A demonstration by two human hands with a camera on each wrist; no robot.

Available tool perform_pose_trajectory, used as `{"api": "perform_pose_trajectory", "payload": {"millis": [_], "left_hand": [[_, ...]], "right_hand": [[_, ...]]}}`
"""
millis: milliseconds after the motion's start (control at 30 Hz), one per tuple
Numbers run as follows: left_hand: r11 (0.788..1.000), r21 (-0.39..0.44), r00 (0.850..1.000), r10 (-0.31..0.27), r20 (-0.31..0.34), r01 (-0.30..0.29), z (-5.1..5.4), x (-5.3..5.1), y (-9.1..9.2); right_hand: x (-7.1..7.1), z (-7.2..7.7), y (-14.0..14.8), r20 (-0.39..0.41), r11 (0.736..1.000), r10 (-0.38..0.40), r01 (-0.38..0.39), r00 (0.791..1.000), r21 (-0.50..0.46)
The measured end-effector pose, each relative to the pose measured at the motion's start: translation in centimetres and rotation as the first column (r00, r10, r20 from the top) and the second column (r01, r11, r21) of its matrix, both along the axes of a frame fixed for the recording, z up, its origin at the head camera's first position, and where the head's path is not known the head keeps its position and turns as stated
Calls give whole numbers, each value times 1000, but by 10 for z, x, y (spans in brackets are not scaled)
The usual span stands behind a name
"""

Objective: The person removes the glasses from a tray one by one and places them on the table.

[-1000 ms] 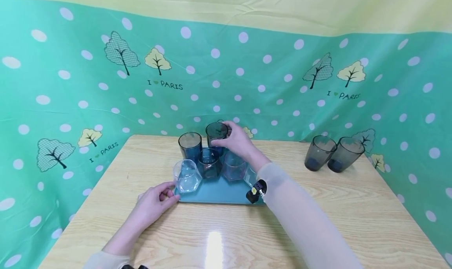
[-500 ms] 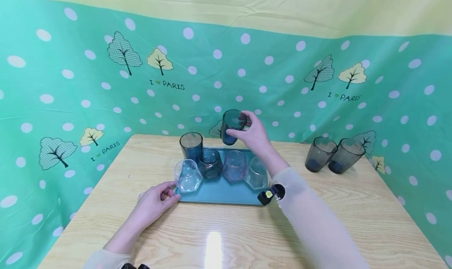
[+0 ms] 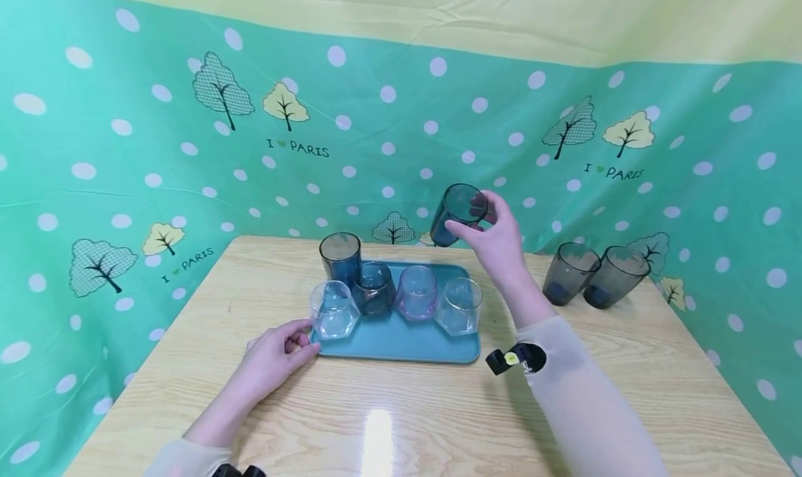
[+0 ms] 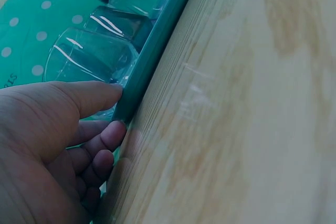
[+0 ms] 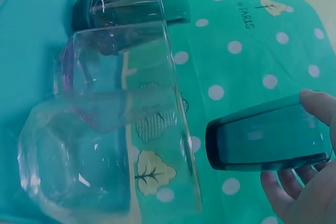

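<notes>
My right hand [image 3: 499, 244] grips a dark tinted glass tumbler [image 3: 459, 214] near its rim, thumb on one side and fingers on the other. The tumbler is tilted and hangs in the air behind the tray's right end. In the right wrist view the tumbler [image 5: 268, 135] shows its dark base. My left hand [image 3: 277, 355] holds the near left corner of the blue tray [image 3: 395, 350]; in the left wrist view the thumb and curled fingers meet at the tray edge [image 4: 152, 59]. On the tray stand a clear glass [image 3: 335, 317], a dark glass [image 3: 374, 292], a pinkish glass [image 3: 417, 296] and another clear glass [image 3: 459, 310].
A dark blue tumbler [image 3: 341, 260] stands at the tray's back left corner. Two grey tumblers [image 3: 569, 275] stand close together at the table's back right. A green dotted curtain [image 3: 401, 150] hangs behind the wooden table [image 3: 301, 421].
My right hand has lifted the tumbler from the tray's back row and carried it up and to the right, tilting it. My left hand stays at the tray corner.
</notes>
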State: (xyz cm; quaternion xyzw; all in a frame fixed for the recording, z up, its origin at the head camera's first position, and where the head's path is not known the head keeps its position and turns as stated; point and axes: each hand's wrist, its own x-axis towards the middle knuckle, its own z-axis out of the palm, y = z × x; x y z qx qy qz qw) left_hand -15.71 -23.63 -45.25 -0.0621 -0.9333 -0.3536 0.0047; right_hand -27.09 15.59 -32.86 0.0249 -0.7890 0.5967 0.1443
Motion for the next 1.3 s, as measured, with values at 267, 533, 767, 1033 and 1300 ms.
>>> {"api": "perform_pose_trajectory", "payload": {"millis": [267,533,767,1033,1300], "left_hand": [[1000,-11,1000,-4,1,4,0,-1,1],[1000,-10,1000,-5,-3,5,-1,-1,0],[1000,-11,1000,-11,-11,11,-2,-3,-1],[1000,-27,1000,-11,-15,11,-2,-3,-3],[1000,-25,1000,-15,-9,15,-2,-3,-1]], "right_hand": [[13,-6,19,-32,991,-86,83,996,-101],[26,-16,31,-12,975,-206,204,979,-94],[32,-29,43,18,962,-266,266,964,-63],[35,-45,59,62,953,-296,299,953,-55],[36,-57,70,81,946,-323,324,943,8]]}}
